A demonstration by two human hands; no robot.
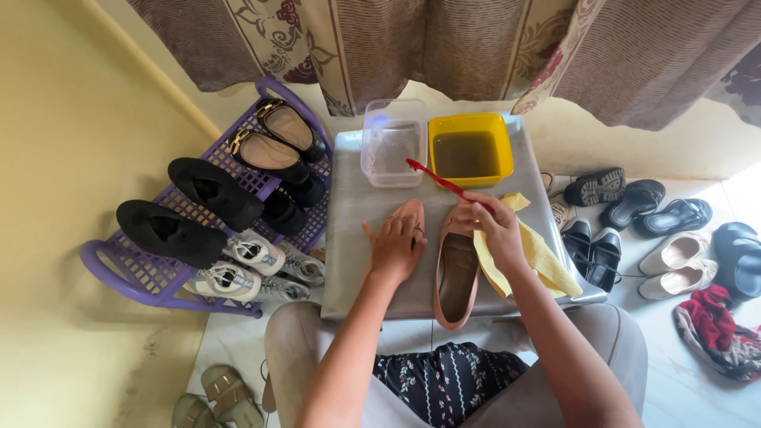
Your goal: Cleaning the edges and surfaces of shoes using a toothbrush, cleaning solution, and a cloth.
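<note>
Two pink flat shoes lie on a grey tabletop [357, 238] in front of me. My left hand [394, 247] rests flat over the left pink shoe [410, 212], fingers spread on it. My right hand [493, 226] grips a red-handled brush [434, 179] above the toe of the right pink shoe [457, 273]. A yellow cloth [543, 261] lies under and beside my right wrist. The brush head is hidden by my fingers.
A clear plastic tub [392, 150] and a yellow tub of murky water [470, 150] stand at the table's far edge. A purple shoe rack [151, 277] with black shoes and white sneakers is on the left. Several shoes [634, 214] and a red cloth [713, 317] lie on the floor at right.
</note>
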